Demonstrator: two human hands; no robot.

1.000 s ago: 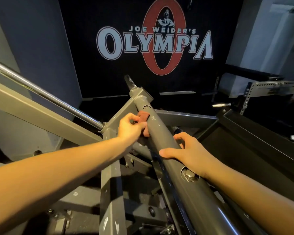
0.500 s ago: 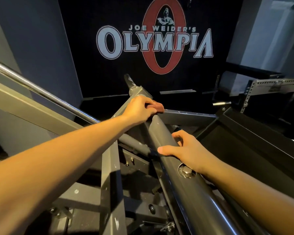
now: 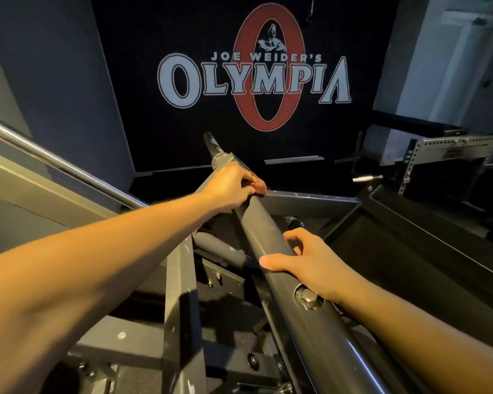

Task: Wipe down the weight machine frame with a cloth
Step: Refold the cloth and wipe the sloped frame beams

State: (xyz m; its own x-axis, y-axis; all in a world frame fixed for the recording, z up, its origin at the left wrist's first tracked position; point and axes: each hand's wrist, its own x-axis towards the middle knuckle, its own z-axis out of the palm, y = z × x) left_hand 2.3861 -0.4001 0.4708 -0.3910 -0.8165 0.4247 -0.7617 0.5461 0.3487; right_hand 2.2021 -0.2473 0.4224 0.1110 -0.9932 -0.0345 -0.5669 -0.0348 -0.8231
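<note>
The reddish cloth (image 3: 259,186) lay on the upper part of the grey round tube (image 3: 271,245) of the machine frame, mostly hidden under the left hand (image 3: 230,186). This hand pressed it against the tube with curled fingers. Lower on the same tube, the right hand (image 3: 310,263) gripped the metal, thumb on top. A chrome bar (image 3: 54,160) ran at the left, and a wall logo (image 3: 254,78) was behind.
</note>
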